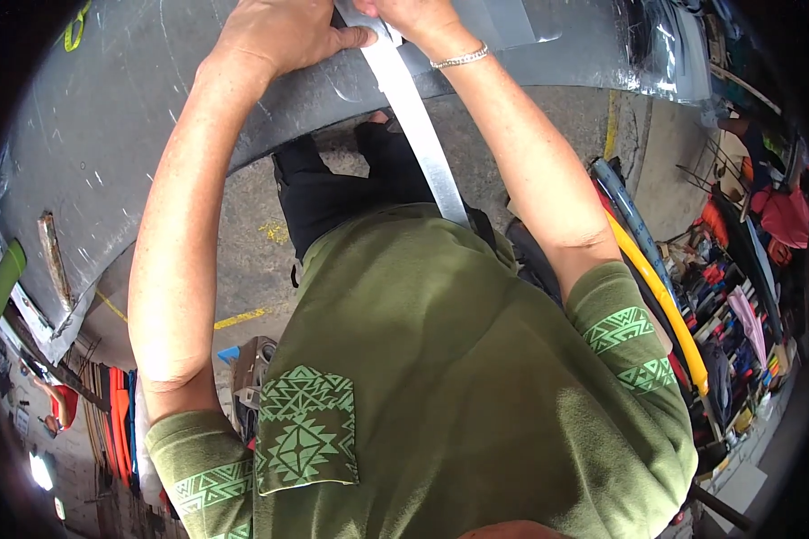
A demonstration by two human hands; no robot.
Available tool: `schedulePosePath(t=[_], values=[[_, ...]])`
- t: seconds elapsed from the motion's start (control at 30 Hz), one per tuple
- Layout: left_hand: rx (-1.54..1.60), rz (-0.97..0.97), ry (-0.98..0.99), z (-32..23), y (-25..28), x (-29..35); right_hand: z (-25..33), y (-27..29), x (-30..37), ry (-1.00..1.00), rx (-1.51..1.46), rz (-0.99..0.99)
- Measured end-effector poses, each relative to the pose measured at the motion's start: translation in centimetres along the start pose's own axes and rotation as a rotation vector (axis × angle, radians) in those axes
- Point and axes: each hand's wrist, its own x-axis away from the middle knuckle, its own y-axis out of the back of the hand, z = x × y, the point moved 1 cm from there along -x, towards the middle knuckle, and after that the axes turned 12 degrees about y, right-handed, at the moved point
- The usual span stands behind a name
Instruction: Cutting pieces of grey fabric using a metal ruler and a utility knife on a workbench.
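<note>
A long metal straightedge point(409, 112) runs from under my hands, over the near edge of the grey work table point(108, 126), to the front of my green shirt. At the top edge of the view, my left hand point(283, 34) presses on the straightedge, its thumb lying against the left side; the other fingertips are partly hidden. Close on its right, my right hand point(415, 20) is closed with the fingers curled. The frame's edge cuts it off, so whatever it holds cannot be made out. A translucent sheet point(503, 22) lies flat beside the right hand.
On the table's left lie a wooden stick point(54, 260), a green object point(7, 277) and a yellow-green loop point(75, 31). Clear plastic wrap point(665, 54) covers the right end. Blue and yellow tubes point(656, 278) and cluttered shelves point(728, 314) stand to my right.
</note>
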Motion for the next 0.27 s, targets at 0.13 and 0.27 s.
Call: schedulePosePath(t=[0.13,0.27], values=[[-0.577,0.22,0.283,-9.5,5.0,-0.6,-1.0,1.5,0.0,0.022,0.097,-0.025],[-0.567,0.197,0.291,-9.2,5.2,-0.3,-0.4,1.1,-0.1,0.033,0.168,-0.006]])
